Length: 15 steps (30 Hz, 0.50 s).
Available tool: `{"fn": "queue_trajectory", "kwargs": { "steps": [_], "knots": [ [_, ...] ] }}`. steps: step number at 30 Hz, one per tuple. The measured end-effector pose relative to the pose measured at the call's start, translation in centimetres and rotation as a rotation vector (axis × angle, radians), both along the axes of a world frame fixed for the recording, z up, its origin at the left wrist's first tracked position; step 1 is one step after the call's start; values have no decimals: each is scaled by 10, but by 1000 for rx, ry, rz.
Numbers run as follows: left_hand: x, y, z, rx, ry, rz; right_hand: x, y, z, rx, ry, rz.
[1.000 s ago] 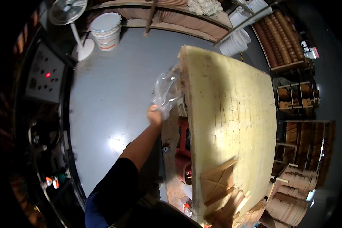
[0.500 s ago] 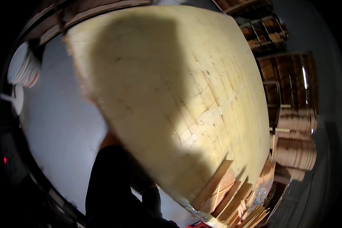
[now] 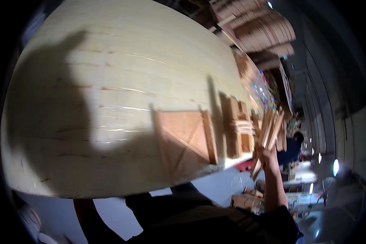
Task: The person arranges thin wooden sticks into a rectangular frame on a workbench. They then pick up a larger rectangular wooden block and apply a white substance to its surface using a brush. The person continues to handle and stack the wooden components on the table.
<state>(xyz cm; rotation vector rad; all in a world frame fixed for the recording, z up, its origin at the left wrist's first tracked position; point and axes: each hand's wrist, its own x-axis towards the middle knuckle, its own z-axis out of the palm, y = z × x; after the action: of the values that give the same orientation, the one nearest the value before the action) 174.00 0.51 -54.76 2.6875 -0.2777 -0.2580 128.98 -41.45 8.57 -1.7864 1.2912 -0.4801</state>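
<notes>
On the pale table (image 3: 183,69) lies a wooden frame (image 3: 189,136); my right hand (image 3: 266,157) clasps sticks (image 3: 271,131); my left hand is hidden, its grip I cannot tell.

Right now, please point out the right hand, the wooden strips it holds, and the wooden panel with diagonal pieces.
Right hand (image 3: 266,158): head view, middle of the hand.
Wooden strips (image 3: 266,128): head view, bundle's upper part.
Wooden panel (image 3: 187,140): head view, middle of its face.

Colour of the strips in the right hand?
Light tan-brown; the strips in the right hand show best in the head view.
</notes>
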Motion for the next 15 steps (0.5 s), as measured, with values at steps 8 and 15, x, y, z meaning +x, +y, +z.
{"fn": "queue_trajectory", "kwargs": {
  "steps": [8, 15],
  "knots": [
    [-274, -41, 204, -243, -159, -170, -35, -109, 28, -647, 594, 347],
    [-439, -206, 419, -506, 145, -595, -19, -219, -16, -591, 668, 1002]
  ]
}}
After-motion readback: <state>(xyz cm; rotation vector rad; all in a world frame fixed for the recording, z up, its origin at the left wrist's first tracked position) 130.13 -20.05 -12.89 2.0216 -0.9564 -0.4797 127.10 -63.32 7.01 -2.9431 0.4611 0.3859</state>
